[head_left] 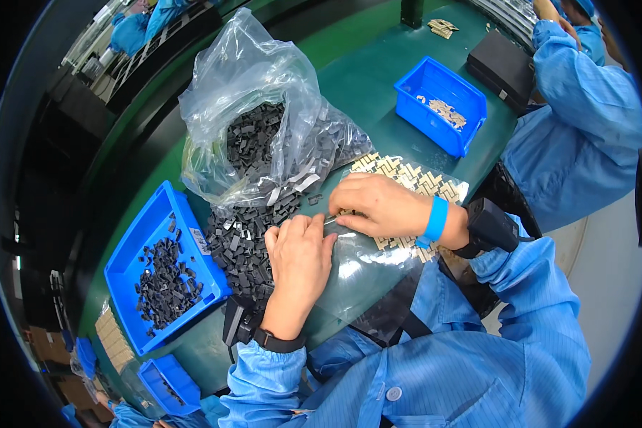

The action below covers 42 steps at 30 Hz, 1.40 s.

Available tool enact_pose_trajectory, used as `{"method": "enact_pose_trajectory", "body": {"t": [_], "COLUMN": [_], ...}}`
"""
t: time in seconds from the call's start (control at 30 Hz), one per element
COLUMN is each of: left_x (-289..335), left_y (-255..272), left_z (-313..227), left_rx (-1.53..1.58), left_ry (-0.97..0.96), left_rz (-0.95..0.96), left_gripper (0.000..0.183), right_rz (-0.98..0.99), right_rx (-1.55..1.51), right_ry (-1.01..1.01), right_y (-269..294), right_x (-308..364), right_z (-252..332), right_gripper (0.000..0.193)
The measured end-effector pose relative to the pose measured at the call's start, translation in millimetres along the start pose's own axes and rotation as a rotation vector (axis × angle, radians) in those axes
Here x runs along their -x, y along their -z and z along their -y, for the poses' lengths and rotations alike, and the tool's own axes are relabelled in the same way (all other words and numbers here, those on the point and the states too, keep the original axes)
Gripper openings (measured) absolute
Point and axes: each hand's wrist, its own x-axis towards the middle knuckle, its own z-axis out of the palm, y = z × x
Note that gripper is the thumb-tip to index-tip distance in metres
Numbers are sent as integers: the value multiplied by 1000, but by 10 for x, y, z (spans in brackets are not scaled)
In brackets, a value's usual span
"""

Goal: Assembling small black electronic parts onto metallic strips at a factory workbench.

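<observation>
My left hand (299, 264) is closed, its fingers bent together beside a heap of small black plastic parts (239, 246). My right hand (381, 205) is pinched close to the left fingertips. A thin, light sliver shows between the two hands; its kind is too small to tell. Under and beyond my right hand lies a clear sheet of cream adhesive pieces (435, 184) in a zigzag pattern. Glossy clear film (360, 274) continues from it toward me. What my left fingers hold, if anything, is hidden.
A big clear plastic bag (242, 68) spills black parts onto the green table (349, 78). Left stands a blue tray (132, 267) of black pieces, with a smaller blue bin (150, 374) nearer. Far right are a blue bin (435, 71) with cream scraps, a black box (501, 68) and a co-worker's sleeve (585, 85).
</observation>
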Motion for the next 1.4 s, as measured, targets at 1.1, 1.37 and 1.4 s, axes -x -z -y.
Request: {"method": "enact_pose_trajectory", "body": {"t": [1.1,1.37,1.4], "left_x": [664,645,644], "left_y": [435,454,445], "left_z": [-533,-537,-534], "left_rx": [1678,1623,1589], "left_ry": [574,609,608], "left_rz": [-63,99,104], "left_gripper": [17,12,13], "right_rz": [-391,-136,-136], "right_rx": [397,-251,-251], "right_ry": [340,42,42], "right_y": [61,139,140], "right_x": [395,261,264], "right_z": [1005,947,956], "right_gripper": [19,15,15]}}
